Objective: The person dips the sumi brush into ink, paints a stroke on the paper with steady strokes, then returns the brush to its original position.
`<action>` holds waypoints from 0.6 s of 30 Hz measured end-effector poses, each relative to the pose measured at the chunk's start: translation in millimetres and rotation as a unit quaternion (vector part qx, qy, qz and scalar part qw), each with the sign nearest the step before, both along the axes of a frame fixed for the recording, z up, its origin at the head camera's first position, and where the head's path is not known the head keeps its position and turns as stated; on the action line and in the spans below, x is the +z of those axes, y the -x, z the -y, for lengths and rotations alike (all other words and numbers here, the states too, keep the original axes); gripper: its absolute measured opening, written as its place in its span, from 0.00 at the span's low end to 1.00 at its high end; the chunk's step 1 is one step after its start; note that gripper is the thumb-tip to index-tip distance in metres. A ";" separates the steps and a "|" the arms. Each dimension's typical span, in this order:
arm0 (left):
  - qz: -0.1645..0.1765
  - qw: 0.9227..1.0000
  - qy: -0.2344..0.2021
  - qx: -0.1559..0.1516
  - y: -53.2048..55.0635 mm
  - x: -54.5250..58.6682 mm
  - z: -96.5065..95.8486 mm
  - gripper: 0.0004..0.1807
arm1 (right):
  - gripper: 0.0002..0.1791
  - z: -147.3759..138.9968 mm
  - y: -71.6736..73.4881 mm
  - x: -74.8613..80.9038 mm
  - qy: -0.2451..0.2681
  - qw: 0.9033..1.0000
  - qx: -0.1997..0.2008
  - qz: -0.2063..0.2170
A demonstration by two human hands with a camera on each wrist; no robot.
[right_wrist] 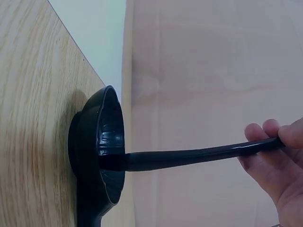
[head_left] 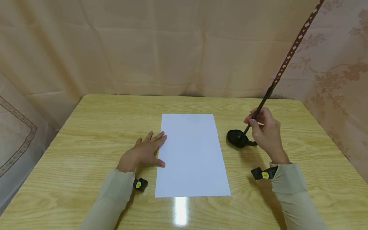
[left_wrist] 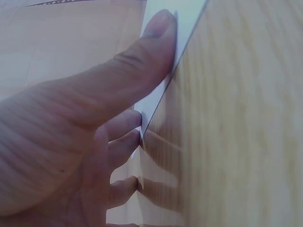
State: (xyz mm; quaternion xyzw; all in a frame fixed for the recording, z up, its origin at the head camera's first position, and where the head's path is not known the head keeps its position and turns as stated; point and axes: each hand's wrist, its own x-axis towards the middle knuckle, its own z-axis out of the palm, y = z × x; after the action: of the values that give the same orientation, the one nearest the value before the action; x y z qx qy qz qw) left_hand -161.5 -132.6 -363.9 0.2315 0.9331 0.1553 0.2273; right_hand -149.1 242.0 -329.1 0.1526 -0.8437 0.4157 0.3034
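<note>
My right grip [head_left: 267, 131] is closed in a pinch, thumb and fingertips holding a slender dark brush [head_left: 262, 103] partway along its shaft. The brush slants, its upper end leaning away to the right, its lower end inside a small black dish [head_left: 234, 137] with a scalloped rim; the very tip is too dark to make out. The dish stands on the wood-grained surface [head_left: 86, 143], its short handle [head_left: 253, 143] pointing right, beneath my grip.

My left grip [head_left: 143, 151] is spread wide and holds nothing; its thumb and some fingertips rest on the left edge of a blank white sheet [head_left: 192, 156]. The sheet lies flat between my two grips, with the dish beside it on the right, apart from its edge.

On each wrist, below a pale sleeve [head_left: 290, 179], I wear a small black device [head_left: 264, 174] with a yellow mark. Beyond the surface hangs a beige curtain [head_left: 172, 48], with a floral cloth [head_left: 339, 80] to the right.
</note>
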 end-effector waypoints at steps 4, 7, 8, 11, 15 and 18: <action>-0.001 1.000 0.000 0.001 0.5 -1.1 0.5 0.58 | 0.10 -0.6 1.6 -0.2 0.001 1.000 -0.010 -0.009; -0.001 1.000 -0.001 0.002 0.7 -1.5 0.7 0.58 | 0.10 -1.0 2.8 -1.2 0.002 1.000 -0.017 -0.016; -0.001 1.000 -0.001 0.002 0.8 -1.6 0.7 0.58 | 0.10 -1.3 3.3 -1.9 0.002 1.000 -0.018 -0.019; 0.000 1.000 -0.001 0.002 0.9 -1.8 0.8 0.58 | 0.09 -1.8 4.4 -3.8 0.002 0.999 -0.020 -0.029; -0.001 1.000 -0.002 0.001 1.0 -1.8 0.8 0.58 | 0.09 -1.4 5.2 -5.9 0.011 0.999 -0.019 -0.038; -0.001 1.000 -0.002 0.001 0.9 -1.5 0.8 0.58 | 0.09 -0.5 5.6 -7.1 0.018 0.999 -0.015 -0.041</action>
State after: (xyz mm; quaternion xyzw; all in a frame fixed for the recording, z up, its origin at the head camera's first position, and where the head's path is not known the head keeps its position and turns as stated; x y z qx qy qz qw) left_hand -162.4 -133.4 -365.4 0.2315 0.9333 0.1570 0.2254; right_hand -154.6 242.5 -336.2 0.1512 -0.8253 0.4193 0.3468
